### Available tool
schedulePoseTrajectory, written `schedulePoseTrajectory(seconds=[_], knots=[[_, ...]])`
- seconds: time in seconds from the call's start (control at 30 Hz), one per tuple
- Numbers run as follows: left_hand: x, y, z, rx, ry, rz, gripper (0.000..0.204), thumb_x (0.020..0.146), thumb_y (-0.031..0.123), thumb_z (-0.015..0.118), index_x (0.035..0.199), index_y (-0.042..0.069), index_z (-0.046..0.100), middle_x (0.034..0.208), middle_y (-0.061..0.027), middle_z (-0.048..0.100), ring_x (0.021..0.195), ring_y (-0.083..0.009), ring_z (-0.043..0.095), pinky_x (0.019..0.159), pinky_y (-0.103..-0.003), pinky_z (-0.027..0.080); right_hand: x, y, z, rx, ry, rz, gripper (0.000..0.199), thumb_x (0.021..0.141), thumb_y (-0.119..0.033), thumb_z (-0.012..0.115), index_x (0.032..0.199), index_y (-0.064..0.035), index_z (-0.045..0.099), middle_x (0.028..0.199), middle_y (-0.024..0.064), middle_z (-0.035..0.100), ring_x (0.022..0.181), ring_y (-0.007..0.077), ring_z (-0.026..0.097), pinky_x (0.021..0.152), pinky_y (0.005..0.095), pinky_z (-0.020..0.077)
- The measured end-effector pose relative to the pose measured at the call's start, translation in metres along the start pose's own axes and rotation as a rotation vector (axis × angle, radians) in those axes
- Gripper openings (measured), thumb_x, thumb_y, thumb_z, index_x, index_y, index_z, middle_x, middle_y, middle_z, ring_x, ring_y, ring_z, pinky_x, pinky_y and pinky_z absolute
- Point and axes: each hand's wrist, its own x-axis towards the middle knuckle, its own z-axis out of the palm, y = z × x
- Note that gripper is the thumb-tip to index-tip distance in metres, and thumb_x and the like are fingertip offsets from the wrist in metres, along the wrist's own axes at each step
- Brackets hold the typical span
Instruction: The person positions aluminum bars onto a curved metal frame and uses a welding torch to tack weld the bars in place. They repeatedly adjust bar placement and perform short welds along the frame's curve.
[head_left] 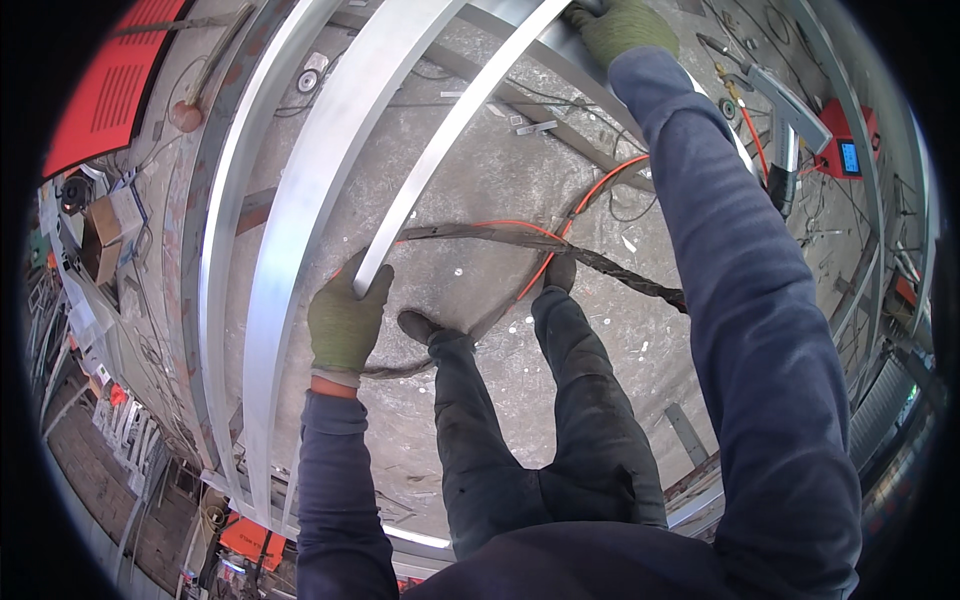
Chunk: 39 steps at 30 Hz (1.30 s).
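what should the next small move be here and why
Perhaps ease the left hand slightly leftward, bringing the thin metal strip nearer the wide metal bar: that hand grips the strip's near end, and floor shows between the two.

Left hand (pixel 347 322) curled, right hand (pixel 628 32) far forward, right arm (pixel 735 260) outstretched

Narrow strip (pixel 432 152): smooth, glossy metal. Gloves (pixel 345 322): matt cloth. Floor (pixel 500 395): rough, matt.

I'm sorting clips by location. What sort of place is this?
Likely a metal fabrication workshop: long silvery bars run across the view, a red box with a lit screen sits at the right, and small scraps litter the floor.
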Motion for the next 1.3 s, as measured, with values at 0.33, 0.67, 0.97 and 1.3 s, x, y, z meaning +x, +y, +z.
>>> schedulePoseTrajectory(seconds=[0.33,0.67,0.97,1.3], knots=[[-0.001,0.0,0.001,-0.01,0.011,0.0,0.046,0.099,0.042,0.08,0.136,0.014,0.079,0.107,-0.0181,0.082,0.094,-0.0355,0.08,0.083,-0.044,0.061,-0.002,0.001,0.001,0.027,0.03,-0.014,0.057,0.103,-0.048,0.064,0.147,-0.0107,0.069,0.137,0.0217,0.076,0.13,0.0394,0.071,0.112,0.0476,0.0535],[0.001,-0.013,0.009,0.028,0.1,0.115,0.043,0.102,0.041,0.079,0.131,0.009,0.08,0.083,-0.0111,0.074,0.072,-0.0238,0.073,0.068,-0.04,0.056,0.001,0.001,0.004,0.032,0.027,-0.007,0.054,0.102,-0.046,0.066,0.144,-0.0118,0.071,0.134,0.0212,0.077,0.127,0.039,0.072,0.11,0.0482,0.0543],[0.003,0.007,0.006,0.054,0.06,0.082,0.04,0.099,0.038,0.08,0.13,0.014,0.08,0.104,-0.017,0.081,0.095,-0.0387,0.079,0.083,-0.046,0.061,-0.006,0.042,0.026,0.16,0.405,-0.281,0.058,0.097,-0.044,0.077,0.144,-0.0101,0.07,0.128,0.021,0.077,0.119,0.0387,0.073,0.106,0.0452,0.0557],[0.001,-0.008,0.01,0.071,0.12,0.118,0.048,0.099,0.045,0.079,0.133,0.011,0.08,0.093,-0.0177,0.081,0.085,-0.0355,0.08,0.077,-0.046,0.06,-0.227,0.215,-0.082,0.718,0.545,0.288,0.036,0.109,-0.025,0.076,0.128,0.0047,0.074,0.125,0.0102,0.078,0.116,0.017,0.072,0.102,0.0318,0.0564]])
